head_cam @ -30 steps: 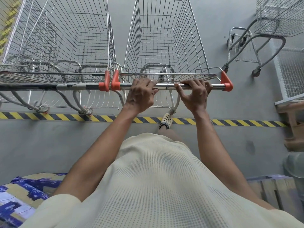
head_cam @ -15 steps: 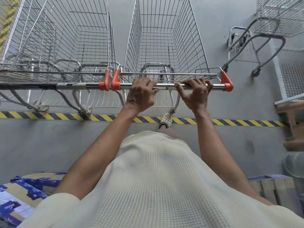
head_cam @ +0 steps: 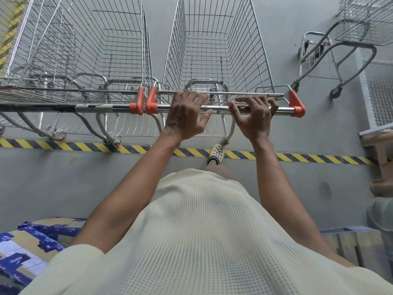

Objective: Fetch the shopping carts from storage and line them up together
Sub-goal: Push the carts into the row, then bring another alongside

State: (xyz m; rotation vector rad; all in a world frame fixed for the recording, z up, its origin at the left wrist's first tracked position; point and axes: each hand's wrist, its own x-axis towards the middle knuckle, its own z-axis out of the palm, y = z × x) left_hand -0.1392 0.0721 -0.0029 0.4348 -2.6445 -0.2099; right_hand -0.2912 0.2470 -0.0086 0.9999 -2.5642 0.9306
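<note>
Both grips have loosened since a moment ago, when my hands were clenched on the bar; the cart itself has not shifted. My left hand (head_cam: 185, 116) now lies across the handle bar (head_cam: 219, 107) with fingers nearly straight and the thumb sticking out to the side. My right hand (head_cam: 255, 118) has its palm lifted off, fingers spread and arched over the bar, thumb just touching it — released rather than clamped.

My shopping cart (head_cam: 217, 50), a bare wire basket, stands directly ahead of me, parked beside the neighbouring cart (head_cam: 85, 50) on my left. Their orange end caps (head_cam: 151, 103) sit just beside each other, and the two handles read as one nearly straight line. Rear wheels of both rest near the yellow-and-black striped tape (head_cam: 319, 159) on the grey floor (head_cam: 319, 116).

This looks like the letting-go step. To do it well, I would judge it best to lift my hands straight up without nudging the bar, so the cart does not roll or swing out of line, and to check that the handles stay level with each other before turning away.

Farther right, well apart, a third cart (head_cam: 350, 28) stands at an angle — probably the next to fetch. My shoe (head_cam: 217, 153) rests on the tape, and taped cardboard boxes (head_cam: 32, 237) sit low on my left.
</note>
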